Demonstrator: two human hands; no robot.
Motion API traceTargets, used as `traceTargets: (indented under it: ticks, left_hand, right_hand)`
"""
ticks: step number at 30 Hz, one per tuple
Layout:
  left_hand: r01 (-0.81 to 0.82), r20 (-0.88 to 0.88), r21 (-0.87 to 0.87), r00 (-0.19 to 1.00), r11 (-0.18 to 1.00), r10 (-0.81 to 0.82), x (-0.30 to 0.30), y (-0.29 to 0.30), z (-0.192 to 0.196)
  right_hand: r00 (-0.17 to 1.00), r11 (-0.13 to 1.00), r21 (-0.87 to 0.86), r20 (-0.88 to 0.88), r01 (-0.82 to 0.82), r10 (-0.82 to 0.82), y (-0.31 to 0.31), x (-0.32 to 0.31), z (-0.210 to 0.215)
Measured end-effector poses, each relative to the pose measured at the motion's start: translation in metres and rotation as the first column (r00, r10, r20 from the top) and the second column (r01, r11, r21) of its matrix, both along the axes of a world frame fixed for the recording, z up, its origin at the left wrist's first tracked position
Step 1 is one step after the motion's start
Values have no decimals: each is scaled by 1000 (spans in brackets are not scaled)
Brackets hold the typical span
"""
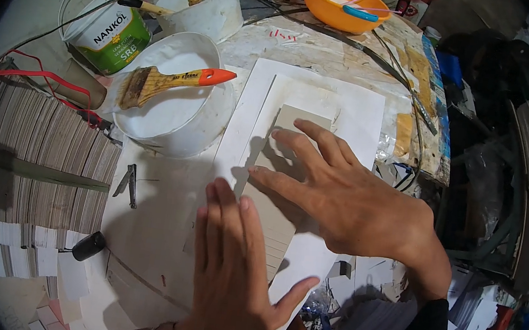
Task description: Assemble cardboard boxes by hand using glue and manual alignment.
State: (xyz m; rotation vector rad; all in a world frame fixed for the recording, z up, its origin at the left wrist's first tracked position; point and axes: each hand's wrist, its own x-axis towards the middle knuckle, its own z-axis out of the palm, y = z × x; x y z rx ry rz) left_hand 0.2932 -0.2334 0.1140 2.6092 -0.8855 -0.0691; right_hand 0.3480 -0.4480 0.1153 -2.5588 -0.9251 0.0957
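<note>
A long grey-beige cardboard strip (307,119) lies on white paper sheets (361,104) in the middle of the worktable. Over its upper half spreads my right hand (361,202), fingers apart and holding nothing; whether the fingertips touch the strip I cannot tell. My left hand (232,272) is stretched out at the strip's lower left, thumb apart from the fingers, with nothing in it. Several thin lines cross the strip's lower part. Behind my left hand, a wide brush (169,82) with an orange-tipped handle rests across a white tub (183,136) of white paste.
Stacked cardboard pieces (38,146) stand at the left. Beside them lie a small folding metal tool (126,185) and a black cylinder (89,246). Green-labelled buckets (113,37) and an orange bowl (341,7) stand at the back. A dark cable (356,45) crosses the table.
</note>
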Motion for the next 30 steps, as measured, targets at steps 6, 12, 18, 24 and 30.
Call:
traceTargets:
  ticks: [6,12,18,24,30]
  left_hand:
    - [8,-63,-5,998,1000,-8,-39,17,1]
    - [5,-130,4,992,1000,-5,-45,19,-19]
    - [35,-136,79,990,996,-24,-42,20,-26]
    - [59,-135,141,990,988,-40,-41,19,-27]
    - [15,-70,-37,997,999,-18,-43,18,-35]
  right_hand:
    - [990,990,-124,117,-61,76,14,12,0]
    - [995,985,-148,45,-87,94,19,17,-6]
    - [989,989,-121,114,-83,97,20,26,-13]
    - [997,964,-257,14,-70,76,23,22,-3]
    - [996,963,-258,25,-76,86,26,23,0]
